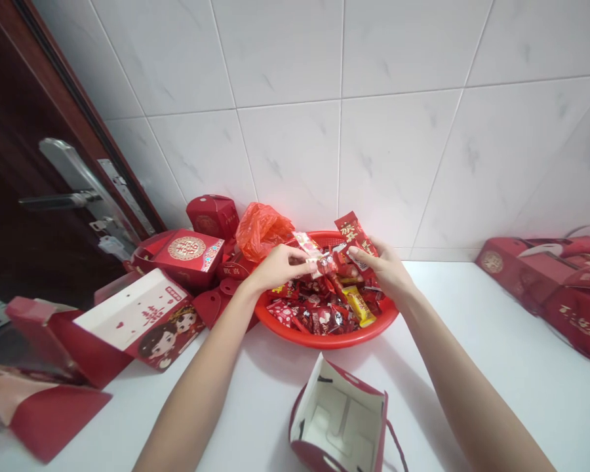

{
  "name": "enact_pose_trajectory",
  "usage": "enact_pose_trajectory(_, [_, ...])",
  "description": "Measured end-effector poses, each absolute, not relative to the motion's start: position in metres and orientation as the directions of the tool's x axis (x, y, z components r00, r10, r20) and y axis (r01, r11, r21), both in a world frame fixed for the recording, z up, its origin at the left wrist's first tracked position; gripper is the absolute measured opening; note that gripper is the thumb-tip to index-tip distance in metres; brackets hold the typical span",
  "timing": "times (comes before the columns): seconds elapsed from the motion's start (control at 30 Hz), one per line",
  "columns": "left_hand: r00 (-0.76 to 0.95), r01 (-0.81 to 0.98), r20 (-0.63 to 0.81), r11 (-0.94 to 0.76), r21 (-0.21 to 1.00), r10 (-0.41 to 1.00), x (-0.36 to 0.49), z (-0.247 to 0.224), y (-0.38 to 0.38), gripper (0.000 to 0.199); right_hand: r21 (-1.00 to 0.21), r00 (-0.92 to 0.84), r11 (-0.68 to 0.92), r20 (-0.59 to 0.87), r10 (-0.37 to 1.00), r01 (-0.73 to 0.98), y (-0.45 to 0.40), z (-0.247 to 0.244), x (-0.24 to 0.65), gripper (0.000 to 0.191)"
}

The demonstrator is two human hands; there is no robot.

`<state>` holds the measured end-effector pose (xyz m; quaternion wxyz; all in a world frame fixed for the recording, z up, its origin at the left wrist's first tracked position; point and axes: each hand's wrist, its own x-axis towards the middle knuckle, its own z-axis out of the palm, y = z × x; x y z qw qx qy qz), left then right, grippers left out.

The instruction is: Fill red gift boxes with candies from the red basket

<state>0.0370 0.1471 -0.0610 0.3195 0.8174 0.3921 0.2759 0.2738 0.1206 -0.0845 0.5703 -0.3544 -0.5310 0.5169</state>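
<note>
Over a red plastic basket (319, 339) heaped with wrapped candies (324, 318), both my hands are raised. My left hand (282, 267) is closed, pinching a pink-and-white candy packet (307, 246) between thumb and fingers. A red candy packet with gold lettering (353, 233) is gripped in my right hand (386, 267), thumb on top. Among the candies in the basket lies a yellow-wrapped one (358, 307). In front of the basket stands an open red gift box (341, 419), with its white inside showing and a dark cord handle at its right.
Red gift boxes (191, 252) and a box with cartoon figures (150, 318) crowd the left side. Behind them sits a crumpled red plastic bag (263, 229). More red boxes (555, 288) lie at the right, against the tiled wall (398, 157). A door handle (73, 196) is at far left.
</note>
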Motion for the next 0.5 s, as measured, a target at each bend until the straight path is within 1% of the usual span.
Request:
enact_pose_trajectory(0.07, [0.462, 0.384, 0.28, -0.475, 0.792, 0.841, 0.0371, -0.0602, 0.1482, 0.036, -0.952, -0.091, 0.217, 0.241, 0.966, -0.218, 0.121, -0.0845, 0.2734, 0.043])
enact_pose_trajectory(0.13, [0.403, 0.329, 0.327, -0.469, 0.819, 0.855, 0.0376, -0.0595, 0.1489, 0.035, -0.951, -0.088, 0.213, 0.237, 0.968, -0.224, 0.1214, -0.0842, 0.2728, 0.042])
enact_pose_trajectory(0.27, [0.35, 0.228, 0.36, -0.451, 0.863, 0.865, 0.0394, -0.0579, 0.148, 0.032, -0.955, -0.083, 0.209, 0.23, 0.97, -0.209, 0.1224, -0.0841, 0.2721, 0.042])
enact_pose_trajectory(0.37, [0.317, 0.15, 0.404, -0.466, 0.872, 0.858, 0.0404, -0.0553, 0.1463, 0.029, -0.956, -0.084, 0.211, 0.232, 0.969, -0.205, 0.123, -0.0848, 0.2725, 0.042])
enact_pose_trajectory(0.43, [0.305, 0.141, 0.419, -0.476, 0.868, 0.855, 0.0401, -0.0542, 0.1461, 0.029, -0.955, -0.084, 0.21, 0.232, 0.969, -0.207, 0.1231, -0.0852, 0.2731, 0.043])
enact_pose_trajectory(0.5, [0.32, 0.196, 0.389, -0.462, 0.865, 0.864, 0.0391, -0.0556, 0.1476, 0.029, -0.957, -0.082, 0.207, 0.227, 0.97, -0.203, 0.1227, -0.0852, 0.2734, 0.043])
